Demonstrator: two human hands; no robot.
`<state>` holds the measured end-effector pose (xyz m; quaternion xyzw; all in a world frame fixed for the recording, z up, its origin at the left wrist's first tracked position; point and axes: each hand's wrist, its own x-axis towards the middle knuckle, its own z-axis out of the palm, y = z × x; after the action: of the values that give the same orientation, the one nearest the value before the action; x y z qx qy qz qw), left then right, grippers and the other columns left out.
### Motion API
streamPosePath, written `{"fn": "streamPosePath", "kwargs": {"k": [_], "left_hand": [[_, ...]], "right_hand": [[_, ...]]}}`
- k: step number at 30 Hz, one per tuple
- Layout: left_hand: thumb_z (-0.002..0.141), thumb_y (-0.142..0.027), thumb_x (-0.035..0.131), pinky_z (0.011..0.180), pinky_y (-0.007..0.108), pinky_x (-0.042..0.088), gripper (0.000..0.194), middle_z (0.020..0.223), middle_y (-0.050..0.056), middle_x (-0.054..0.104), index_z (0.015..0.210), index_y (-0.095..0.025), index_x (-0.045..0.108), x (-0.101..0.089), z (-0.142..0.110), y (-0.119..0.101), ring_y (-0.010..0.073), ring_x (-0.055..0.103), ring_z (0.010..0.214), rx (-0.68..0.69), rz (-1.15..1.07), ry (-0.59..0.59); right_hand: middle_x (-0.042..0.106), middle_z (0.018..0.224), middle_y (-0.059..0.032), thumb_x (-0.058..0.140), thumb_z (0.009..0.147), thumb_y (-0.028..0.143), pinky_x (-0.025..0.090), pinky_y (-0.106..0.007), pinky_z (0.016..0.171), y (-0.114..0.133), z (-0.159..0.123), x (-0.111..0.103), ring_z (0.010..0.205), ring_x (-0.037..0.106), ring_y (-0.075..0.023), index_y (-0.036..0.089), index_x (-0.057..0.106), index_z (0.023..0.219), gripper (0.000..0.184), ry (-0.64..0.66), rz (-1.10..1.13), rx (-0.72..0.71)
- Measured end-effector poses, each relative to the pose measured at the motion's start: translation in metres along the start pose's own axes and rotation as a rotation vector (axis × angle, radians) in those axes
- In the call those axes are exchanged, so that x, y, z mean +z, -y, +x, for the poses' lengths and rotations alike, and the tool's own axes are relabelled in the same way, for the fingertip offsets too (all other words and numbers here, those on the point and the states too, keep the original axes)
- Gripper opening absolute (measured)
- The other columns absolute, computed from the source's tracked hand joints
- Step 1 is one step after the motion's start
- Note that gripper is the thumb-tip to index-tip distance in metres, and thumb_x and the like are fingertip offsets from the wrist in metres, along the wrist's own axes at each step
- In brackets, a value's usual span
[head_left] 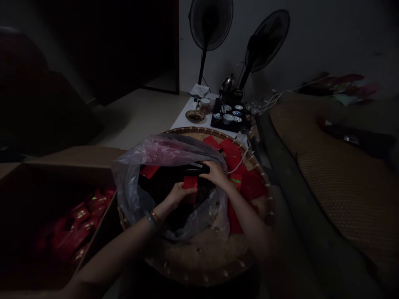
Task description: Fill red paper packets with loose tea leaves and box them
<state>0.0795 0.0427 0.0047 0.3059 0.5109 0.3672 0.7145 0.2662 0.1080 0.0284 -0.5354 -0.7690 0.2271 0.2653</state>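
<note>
My left hand (180,194) pinches a small red packet (190,182) upright over the mouth of a large clear plastic bag (127,178). My right hand (215,173) is closed around a dark, elongated device (198,170), just above the packet's top edge. Whether the two touch I cannot tell. A white cord (240,166) runs near my right wrist. Inside the bag lies a dark mass (174,216), too dim to make out, with another red packet (150,170) at its far side. The bag rests in a round woven bamboo tray (199,265).
More red packets (232,153) lie along the tray's right side. An open cardboard box (71,160) with red packets stands at left. Beyond are a black tea tray (218,123) with cups, a kettle (229,83) and two fans (212,25). A woven-mat seat (336,166) is at right.
</note>
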Motion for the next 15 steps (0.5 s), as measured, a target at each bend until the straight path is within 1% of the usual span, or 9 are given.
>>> {"fn": "streamPosePath", "kwargs": {"k": [2, 3, 5, 7, 9, 11, 13, 15], "left_hand": [[0.041, -0.031, 0.086, 0.058, 0.028, 0.049, 0.045, 0.065, 0.003, 0.069, 0.078, -0.011, 0.069, -0.001, -0.003, 0.0, 0.0147, 0.061, 0.055, 0.012, -0.003, 0.015], [0.041, -0.03, 0.086, 0.058, 0.028, 0.049, 0.045, 0.065, 0.003, 0.069, 0.078, -0.011, 0.07, -0.002, -0.005, 0.0, 0.0144, 0.06, 0.054, 0.023, -0.005, 0.022], [0.042, -0.03, 0.086, 0.057, 0.026, 0.048, 0.042, 0.063, 0.002, 0.068, 0.075, -0.011, 0.069, -0.003, -0.008, 0.0, 0.0132, 0.059, 0.053, 0.04, -0.008, 0.025], [0.042, -0.03, 0.086, 0.055, 0.025, 0.046, 0.039, 0.06, 0.0, 0.066, 0.072, -0.011, 0.068, -0.003, -0.013, -0.002, 0.0119, 0.057, 0.05, 0.051, -0.007, 0.019], [0.043, -0.03, 0.086, 0.054, 0.024, 0.045, 0.038, 0.059, 0.0, 0.066, 0.071, -0.012, 0.068, -0.002, -0.019, -0.005, 0.0116, 0.057, 0.05, 0.057, -0.005, 0.026], [0.047, -0.033, 0.084, 0.056, 0.024, 0.046, 0.039, 0.064, 0.002, 0.068, 0.076, -0.012, 0.07, -0.002, -0.026, -0.009, 0.0126, 0.059, 0.053, 0.09, -0.011, 0.027], [0.051, -0.037, 0.081, 0.059, 0.024, 0.046, 0.038, 0.07, 0.004, 0.071, 0.079, -0.013, 0.071, -0.003, -0.032, -0.013, 0.0141, 0.061, 0.059, 0.172, -0.012, -0.027], [0.054, -0.04, 0.079, 0.061, 0.024, 0.046, 0.034, 0.07, 0.004, 0.071, 0.075, -0.014, 0.073, -0.006, -0.038, -0.014, 0.0149, 0.061, 0.062, 0.266, 0.013, -0.12]], "right_hand": [[0.062, 0.111, -0.0096, 0.074, 0.064, 0.018, 0.042, -0.038, 0.09, 0.005, 0.0, 0.003, 0.104, 0.056, -0.0253, 0.019, 0.059, 0.112, 0.05, -0.041, -0.053, 0.003], [0.062, 0.111, -0.0096, 0.072, 0.067, 0.018, 0.041, -0.038, 0.091, 0.01, -0.001, 0.004, 0.105, 0.056, -0.0248, 0.019, 0.06, 0.111, 0.046, -0.066, -0.041, -0.001], [0.064, 0.107, -0.0082, 0.065, 0.075, 0.021, 0.041, -0.035, 0.09, 0.021, -0.007, 0.006, 0.103, 0.057, -0.0218, 0.019, 0.062, 0.106, 0.031, -0.101, 0.055, -0.029], [0.067, 0.098, -0.0055, 0.059, 0.081, 0.025, 0.043, -0.032, 0.087, 0.033, -0.016, 0.008, 0.096, 0.059, -0.0187, 0.02, 0.066, 0.096, 0.017, -0.081, 0.178, -0.068], [0.068, 0.086, -0.0036, 0.062, 0.08, 0.028, 0.043, -0.031, 0.082, 0.044, -0.026, 0.01, 0.087, 0.06, -0.0177, 0.021, 0.069, 0.083, 0.01, -0.03, 0.233, -0.088], [0.068, 0.077, -0.0028, 0.066, 0.077, 0.027, 0.044, -0.031, 0.078, 0.051, -0.035, 0.012, 0.081, 0.059, -0.0179, 0.021, 0.068, 0.071, 0.009, -0.017, 0.222, -0.075], [0.067, 0.072, -0.0024, 0.068, 0.075, 0.026, 0.043, -0.031, 0.076, 0.055, -0.042, 0.015, 0.079, 0.058, -0.018, 0.021, 0.066, 0.065, 0.011, -0.045, 0.213, -0.065], [0.066, 0.07, -0.0023, 0.069, 0.074, 0.025, 0.043, -0.031, 0.075, 0.058, -0.046, 0.017, 0.077, 0.058, -0.0178, 0.021, 0.065, 0.063, 0.012, -0.067, 0.239, -0.08]]}}
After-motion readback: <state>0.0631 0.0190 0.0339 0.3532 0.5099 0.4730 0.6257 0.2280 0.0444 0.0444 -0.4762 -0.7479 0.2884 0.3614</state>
